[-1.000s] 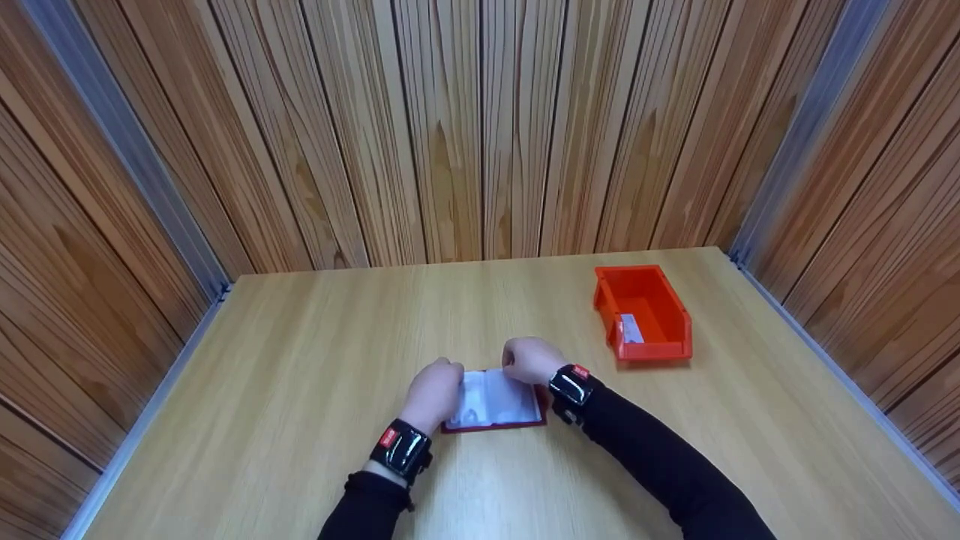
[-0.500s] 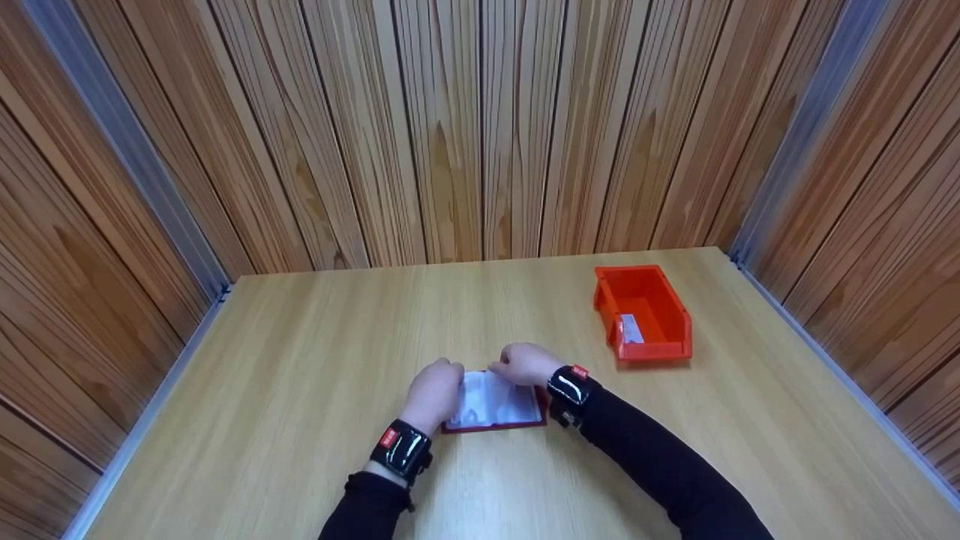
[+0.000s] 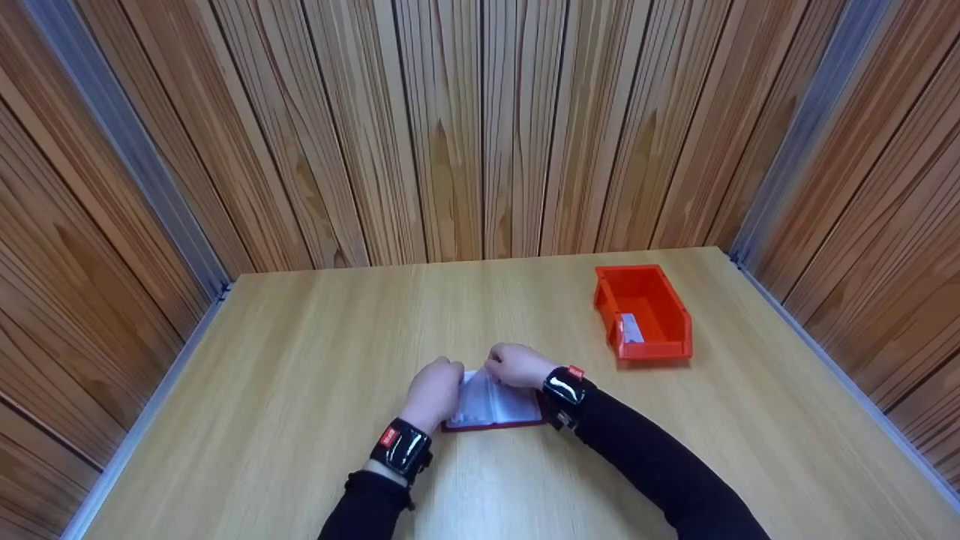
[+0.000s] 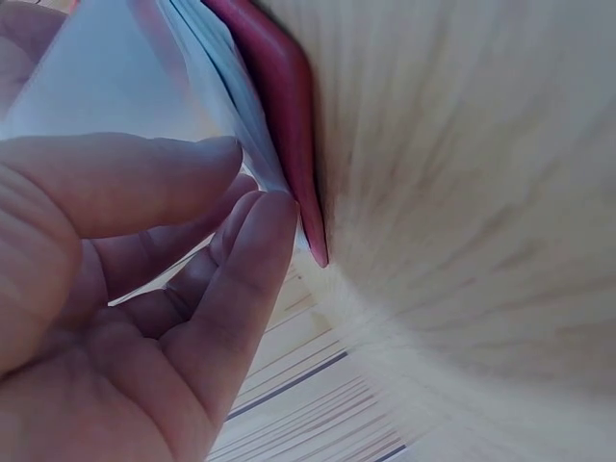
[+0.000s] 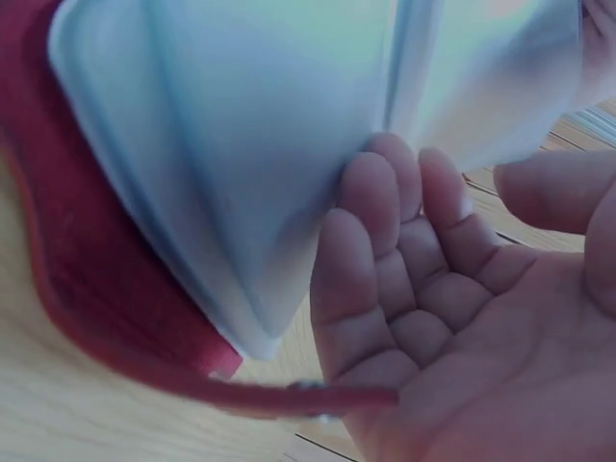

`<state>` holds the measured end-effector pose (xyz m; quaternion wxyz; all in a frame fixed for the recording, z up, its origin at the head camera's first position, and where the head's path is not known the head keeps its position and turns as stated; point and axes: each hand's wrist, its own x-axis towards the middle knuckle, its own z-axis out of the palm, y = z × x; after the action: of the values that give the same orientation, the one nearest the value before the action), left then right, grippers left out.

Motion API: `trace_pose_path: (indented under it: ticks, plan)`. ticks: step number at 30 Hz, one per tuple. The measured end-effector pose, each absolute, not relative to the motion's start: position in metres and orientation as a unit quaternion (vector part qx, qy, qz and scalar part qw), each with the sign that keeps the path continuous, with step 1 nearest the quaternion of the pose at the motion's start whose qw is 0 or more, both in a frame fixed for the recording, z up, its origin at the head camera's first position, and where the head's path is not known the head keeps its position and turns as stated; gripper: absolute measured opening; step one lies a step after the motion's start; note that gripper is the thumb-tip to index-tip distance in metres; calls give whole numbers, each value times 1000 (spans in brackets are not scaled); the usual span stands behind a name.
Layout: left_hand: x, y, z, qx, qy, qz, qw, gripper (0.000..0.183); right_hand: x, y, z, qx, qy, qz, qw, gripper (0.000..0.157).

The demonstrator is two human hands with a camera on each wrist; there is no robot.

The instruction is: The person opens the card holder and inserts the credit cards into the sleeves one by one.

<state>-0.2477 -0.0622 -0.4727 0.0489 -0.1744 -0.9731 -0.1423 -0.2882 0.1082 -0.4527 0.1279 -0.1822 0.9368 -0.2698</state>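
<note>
A red card holder [image 3: 496, 427] lies spread on the table, its translucent plastic sleeves [image 3: 516, 405] facing up. My left hand [image 3: 433, 394] holds its left side; in the left wrist view, thumb and fingers come together at the sleeve edges beside the red cover [image 4: 289, 91]. At the top middle my right hand [image 3: 519, 365] has curled fingers on a raised sleeve leaf. In the right wrist view the fingertips [image 5: 371, 197] touch the leaf, with the thumb on its other side. A red strap [image 5: 260, 395] with a metal snap sticks out beside that hand.
An orange-red plastic bin [image 3: 652, 350] with a white label stands at the back right of the wooden table [image 3: 337, 337]. Wood-panelled walls [image 3: 450, 135] rise behind the table and at both sides.
My right hand has moved left along the top of the card holder, and a sleeve leaf now stands raised under it. The left hand and the bin stay in place.
</note>
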Motion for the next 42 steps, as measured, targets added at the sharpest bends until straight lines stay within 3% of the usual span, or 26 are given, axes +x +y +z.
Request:
trace_pose_path:
  ticks: [7, 21, 32, 42]
  plan:
    - [-247, -64, -475, -187, -968, -149, 71, 7, -287, 106, -456, -202, 933, -272, 118, 18]
    - [-247, -69, -475, -183, -963, -186, 63, 4, -285, 105, -458, -209, 930, -276, 124, 2]
    - [-249, -74, -475, -181, -961, -203, 58, 11, -282, 102, -465, -273, 925, -253, 72, 9]
    - [-248, -79, -474, -169, -962, -197, 81, 13, -281, 98, -466, -264, 930, -244, 77, 8]
